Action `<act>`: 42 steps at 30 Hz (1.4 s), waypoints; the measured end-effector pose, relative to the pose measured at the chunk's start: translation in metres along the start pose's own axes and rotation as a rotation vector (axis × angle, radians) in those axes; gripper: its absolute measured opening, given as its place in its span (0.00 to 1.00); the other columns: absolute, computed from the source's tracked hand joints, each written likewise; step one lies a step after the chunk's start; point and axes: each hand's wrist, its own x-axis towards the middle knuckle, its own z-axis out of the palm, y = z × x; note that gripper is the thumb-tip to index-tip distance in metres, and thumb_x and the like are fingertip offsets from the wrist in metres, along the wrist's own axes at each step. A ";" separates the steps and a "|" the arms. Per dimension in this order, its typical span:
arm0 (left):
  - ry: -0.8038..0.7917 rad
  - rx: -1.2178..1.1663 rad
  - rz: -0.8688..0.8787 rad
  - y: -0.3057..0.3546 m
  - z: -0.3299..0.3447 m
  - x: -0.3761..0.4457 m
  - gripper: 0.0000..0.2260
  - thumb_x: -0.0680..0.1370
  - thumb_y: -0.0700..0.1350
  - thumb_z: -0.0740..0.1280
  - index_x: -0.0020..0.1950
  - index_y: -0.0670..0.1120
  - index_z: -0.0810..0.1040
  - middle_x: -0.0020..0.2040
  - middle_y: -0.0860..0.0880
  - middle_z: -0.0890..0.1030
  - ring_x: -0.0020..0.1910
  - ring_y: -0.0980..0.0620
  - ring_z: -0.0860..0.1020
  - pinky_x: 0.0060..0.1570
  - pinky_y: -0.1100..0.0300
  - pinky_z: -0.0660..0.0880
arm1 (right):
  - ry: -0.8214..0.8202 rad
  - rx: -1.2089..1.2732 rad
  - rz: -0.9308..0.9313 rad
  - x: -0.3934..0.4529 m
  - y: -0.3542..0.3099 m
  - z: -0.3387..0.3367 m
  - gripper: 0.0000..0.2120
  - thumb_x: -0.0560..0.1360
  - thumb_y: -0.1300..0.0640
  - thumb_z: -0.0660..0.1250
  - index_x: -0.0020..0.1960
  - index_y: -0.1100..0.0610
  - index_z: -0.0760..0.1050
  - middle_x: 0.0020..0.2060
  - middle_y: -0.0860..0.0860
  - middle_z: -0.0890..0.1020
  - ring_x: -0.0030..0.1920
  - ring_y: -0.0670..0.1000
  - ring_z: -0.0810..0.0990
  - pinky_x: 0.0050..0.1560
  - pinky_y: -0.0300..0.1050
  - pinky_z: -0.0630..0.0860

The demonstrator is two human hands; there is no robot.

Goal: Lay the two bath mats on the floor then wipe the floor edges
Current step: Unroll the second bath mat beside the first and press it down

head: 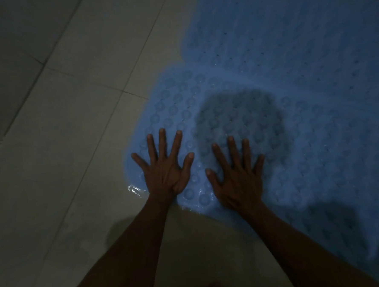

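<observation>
1. The person is pressing a blue bath mat (225, 92) flat against the pale tiled floor (76, 119), working at its near rounded corner
2. The left hand (163, 167) is lying palm down with fingers spread straight, gripping nothing, and is sitting right at the mat's near-left edge, beside a small wet glint (134, 189) on the tile
3. The right hand (237, 176) is also lying flat with fingers splayed, holding nothing, and is pressing a little further in on the mat
4. The mat is showing rows of round suction cups, and a dark shadow is falling across it just beyond the right fingers
5. More blue material is stretching away to the upper right; whether that is a second mat or the same one cannot be told in this dim light
6. Judging from this, the laying step is in hand and the wiping is not yet begun; the next move is calling for firm, even pressure along the remaining edge so that the cups seat
</observation>
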 end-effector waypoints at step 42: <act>-0.088 0.154 0.460 0.244 0.084 -0.103 0.29 0.81 0.69 0.44 0.80 0.65 0.40 0.83 0.54 0.40 0.80 0.45 0.33 0.70 0.24 0.38 | 0.073 0.186 0.544 -0.139 0.239 -0.020 0.30 0.80 0.34 0.46 0.80 0.37 0.41 0.81 0.46 0.41 0.80 0.53 0.36 0.77 0.66 0.41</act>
